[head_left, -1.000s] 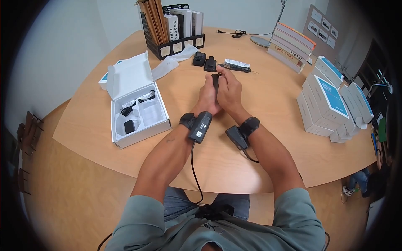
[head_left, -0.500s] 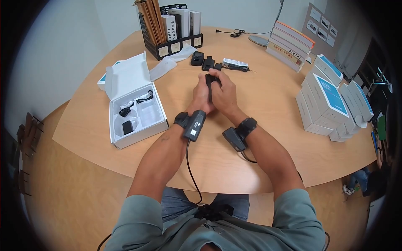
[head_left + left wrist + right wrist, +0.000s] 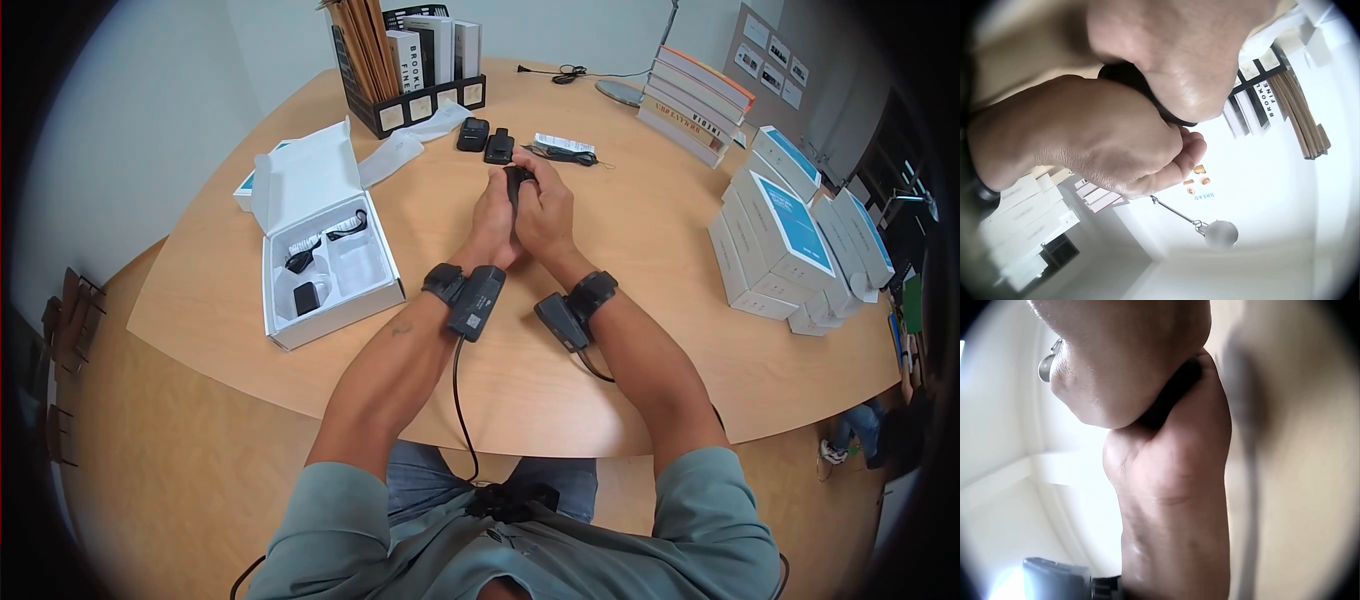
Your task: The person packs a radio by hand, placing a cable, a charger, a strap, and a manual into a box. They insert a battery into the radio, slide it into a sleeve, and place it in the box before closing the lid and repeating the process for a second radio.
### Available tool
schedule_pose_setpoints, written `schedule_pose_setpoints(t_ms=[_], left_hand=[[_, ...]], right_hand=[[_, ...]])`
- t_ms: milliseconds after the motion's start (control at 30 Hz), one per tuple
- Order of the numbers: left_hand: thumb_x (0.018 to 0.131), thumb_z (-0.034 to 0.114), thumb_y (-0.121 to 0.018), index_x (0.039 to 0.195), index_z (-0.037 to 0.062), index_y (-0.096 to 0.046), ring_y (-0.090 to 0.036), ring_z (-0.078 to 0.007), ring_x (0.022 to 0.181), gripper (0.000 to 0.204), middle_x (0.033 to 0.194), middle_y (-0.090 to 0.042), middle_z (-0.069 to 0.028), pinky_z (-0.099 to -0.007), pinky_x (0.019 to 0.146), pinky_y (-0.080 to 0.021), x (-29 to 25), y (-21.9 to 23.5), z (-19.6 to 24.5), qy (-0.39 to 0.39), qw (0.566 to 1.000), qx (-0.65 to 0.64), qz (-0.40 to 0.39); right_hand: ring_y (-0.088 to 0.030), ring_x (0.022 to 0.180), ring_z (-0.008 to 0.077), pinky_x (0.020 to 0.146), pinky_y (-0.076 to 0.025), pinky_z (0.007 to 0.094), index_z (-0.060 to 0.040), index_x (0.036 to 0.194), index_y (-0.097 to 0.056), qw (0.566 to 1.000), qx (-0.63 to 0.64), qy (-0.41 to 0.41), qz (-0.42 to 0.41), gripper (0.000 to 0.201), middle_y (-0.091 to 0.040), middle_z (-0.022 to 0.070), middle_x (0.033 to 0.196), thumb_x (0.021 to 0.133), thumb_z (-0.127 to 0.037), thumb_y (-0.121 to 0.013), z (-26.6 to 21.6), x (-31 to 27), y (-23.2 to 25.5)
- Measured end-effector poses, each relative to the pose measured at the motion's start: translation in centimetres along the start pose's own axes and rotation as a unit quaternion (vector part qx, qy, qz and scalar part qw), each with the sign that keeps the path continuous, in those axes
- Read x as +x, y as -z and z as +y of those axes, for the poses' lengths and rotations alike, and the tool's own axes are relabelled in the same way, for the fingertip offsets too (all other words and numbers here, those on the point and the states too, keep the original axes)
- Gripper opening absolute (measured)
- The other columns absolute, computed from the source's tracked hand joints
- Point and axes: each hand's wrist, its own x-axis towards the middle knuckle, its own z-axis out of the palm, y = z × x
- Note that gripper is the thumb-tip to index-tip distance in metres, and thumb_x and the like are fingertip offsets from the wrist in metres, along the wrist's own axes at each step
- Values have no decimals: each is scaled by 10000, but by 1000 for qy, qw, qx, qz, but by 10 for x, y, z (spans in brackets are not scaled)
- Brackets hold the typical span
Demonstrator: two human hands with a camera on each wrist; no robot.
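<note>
Between the two hands, above the table, is a black device (image 3: 514, 182), mostly covered by them. The left hand (image 3: 492, 222) grips it from the left side, and the right hand (image 3: 546, 212) wraps it from the right with bent fingers. In the left wrist view a dark edge of the black device (image 3: 1132, 81) shows between the palms; the right wrist view shows a dark strip of the device (image 3: 1172, 394) between the hands. Just beyond the fingers lie two black devices (image 3: 473, 134) (image 3: 499, 146) and a coiled black cable (image 3: 566, 155).
An open white box (image 3: 335, 318) with a cable and a small black block stands at the left. White boxes with blue tops (image 3: 768, 240) are stacked at the right. Farther back are clear plastic bags (image 3: 392, 158), a book holder (image 3: 430, 104), a book stack (image 3: 690, 110) and a lamp base (image 3: 620, 93).
Both hands shifted slightly left and then back right with the device held between them. The small black piece seen beside the cable half a second ago is not visible behind the fingers now.
</note>
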Motion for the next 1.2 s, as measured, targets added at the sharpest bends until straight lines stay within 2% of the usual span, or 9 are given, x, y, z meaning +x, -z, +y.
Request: schedule_pose_setpoints(t_ms=[100,300,367,467,633,700,800,1100,1200], left_hand=[[1066,552,-335,1343,127,-521,-577,-222,1213,541,1308,-583,-80,-402,1012,-503,7,4,10,-17,1000,8,-6],[1048,559,-403,1318,88,-534,-595,-214,1147,558,1251,-593,-64,-383,1010,-479,23,2,3,-90,983,151,59],[1064,517,-377,1271,41,-572,-614,-256,1125,554,1220,-632,-108,-392,986,-469,39,-1,11,-107,960,235,107],[1058,373,-369,1012,-55,-694,-645,-450,993,540,1046,-689,-295,-475,875,-481,72,11,45,-226,697,677,76],[881,240,-599,1008,-21,-724,-695,-415,998,316,1035,-715,-271,-497,919,-523,92,54,112,-133,425,888,113],[860,174,-576,1054,-5,-721,-676,-387,1094,301,1106,-709,-259,-477,956,-513,94,70,125,-69,405,901,137],[849,147,-613,1120,38,-711,-670,-357,1126,309,1157,-715,-196,-462,978,-506,114,110,139,4,375,916,144],[787,89,-716,1016,8,-733,-689,-354,1074,244,1122,-717,-212,-436,889,-555,80,92,137,32,336,928,159],[815,150,-707,1016,7,-717,-688,-387,1050,247,1084,-715,-235,-446,872,-559,81,94,124,-85,342,923,158]], right_hand=[[-624,1162,356,1016,-472,398,24,1276,-583,1000,-12,5,18,387,-634,227,1275,914,-68,-485,0,4,-8],[-560,1244,348,1059,-421,395,49,1431,-422,965,32,-255,-50,689,-579,276,1323,979,-448,-578,30,10,-2],[-655,1055,308,941,-507,372,49,1419,-418,955,82,-281,-46,699,-637,238,1195,965,-445,-616,32,13,5],[-618,607,155,555,-539,308,15,1360,-460,897,262,-355,-19,618,-611,103,889,935,-373,-688,27,17,16],[-647,680,210,613,-577,359,-46,1132,-547,853,320,-409,46,359,-610,94,870,968,-349,-647,26,20,34],[-654,706,232,638,-587,377,-33,1123,-542,832,352,-426,46,376,-609,114,865,970,-362,-638,35,21,39],[-693,762,285,623,-598,408,-27,1065,-523,705,548,-451,6,376,-618,147,895,978,-390,-568,44,24,41],[-691,733,253,596,-586,382,-46,1052,-545,710,540,-451,-5,335,-655,145,884,982,-371,-582,50,22,39],[-690,721,244,579,-593,371,-43,1057,-555,738,511,-440,14,380,-639,110,822,958,-392,-665,39,23,42]])
